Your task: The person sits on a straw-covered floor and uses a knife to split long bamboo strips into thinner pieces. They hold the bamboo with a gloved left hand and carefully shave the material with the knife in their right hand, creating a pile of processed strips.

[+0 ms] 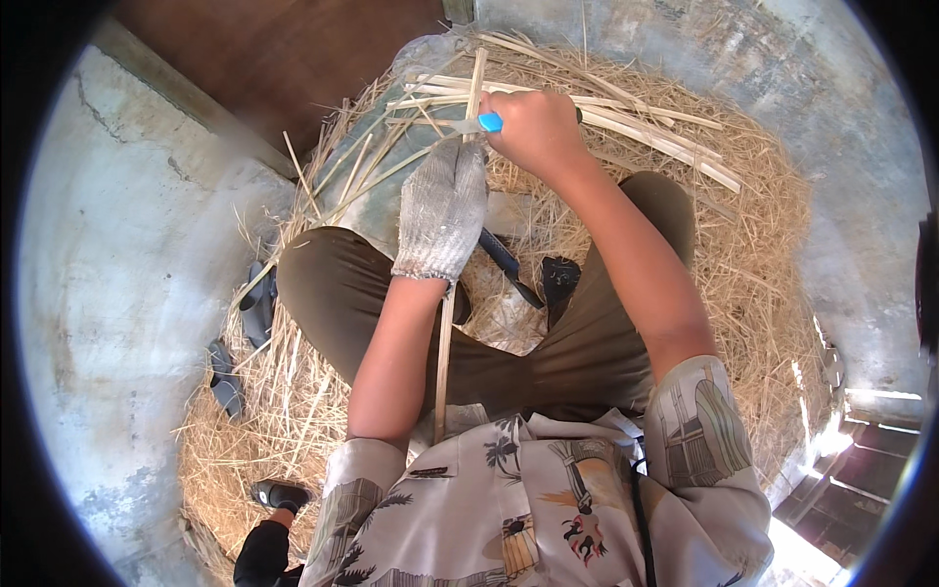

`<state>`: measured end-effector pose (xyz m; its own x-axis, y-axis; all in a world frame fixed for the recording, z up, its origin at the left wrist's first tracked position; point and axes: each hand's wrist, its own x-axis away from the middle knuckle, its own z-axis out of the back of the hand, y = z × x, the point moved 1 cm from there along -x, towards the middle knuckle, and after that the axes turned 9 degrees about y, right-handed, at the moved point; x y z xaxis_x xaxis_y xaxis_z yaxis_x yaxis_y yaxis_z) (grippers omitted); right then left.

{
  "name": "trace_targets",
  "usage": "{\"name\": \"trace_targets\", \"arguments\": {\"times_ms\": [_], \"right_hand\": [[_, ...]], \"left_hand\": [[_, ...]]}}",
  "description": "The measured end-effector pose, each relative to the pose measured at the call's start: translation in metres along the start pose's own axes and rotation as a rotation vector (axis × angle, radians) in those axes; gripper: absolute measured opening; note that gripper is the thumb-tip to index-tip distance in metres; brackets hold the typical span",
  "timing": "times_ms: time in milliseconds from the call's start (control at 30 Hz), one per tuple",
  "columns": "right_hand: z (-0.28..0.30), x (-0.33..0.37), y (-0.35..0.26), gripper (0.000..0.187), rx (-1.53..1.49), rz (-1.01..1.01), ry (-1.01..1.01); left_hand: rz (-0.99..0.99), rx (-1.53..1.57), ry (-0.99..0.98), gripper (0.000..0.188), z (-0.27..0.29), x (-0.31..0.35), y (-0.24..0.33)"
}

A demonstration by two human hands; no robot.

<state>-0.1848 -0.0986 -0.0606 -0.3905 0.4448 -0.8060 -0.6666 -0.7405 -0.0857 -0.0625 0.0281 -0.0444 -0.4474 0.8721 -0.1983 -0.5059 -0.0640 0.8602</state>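
Note:
My left hand (442, 210), in a pale knitted work glove, is closed round a long, narrow bamboo strip (475, 83). The strip sticks up beyond the glove, and its lower part (443, 372) runs down past my forearm to my shirt. My bare right hand (536, 132) is closed on a knife (490, 122) with a bright blue part by the blade. The blade points left and lies across the strip just above the glove. Most of the handle is hidden in my fist; a dark end shows behind it.
Split strips (665, 142) lie in a pile beyond my hands. Shavings (753, 264) cover the floor around my folded legs. A long dark object (511, 264) lies between my knees. Dark sandals (225, 377) rest at the left wall; another person's foot (281, 494) shows lower left.

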Motion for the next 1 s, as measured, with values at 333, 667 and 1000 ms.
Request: {"name": "trace_targets", "arguments": {"times_ms": [333,667,1000], "right_hand": [[-0.017,-0.017,0.043,0.025,0.216,-0.611,-0.093],[0.03,-0.017,0.049,0.038,-1.334,-1.28,-0.186],[0.02,-0.023,0.076,0.033,-1.51,-1.186,0.133]], "left_hand": [[-0.37,-0.153,-0.029,0.019,-0.01,0.04,0.018],[0.299,0.387,-0.238,0.031,0.004,0.012,0.024],[0.321,0.388,-0.449,0.027,0.0,0.023,0.028]]}}
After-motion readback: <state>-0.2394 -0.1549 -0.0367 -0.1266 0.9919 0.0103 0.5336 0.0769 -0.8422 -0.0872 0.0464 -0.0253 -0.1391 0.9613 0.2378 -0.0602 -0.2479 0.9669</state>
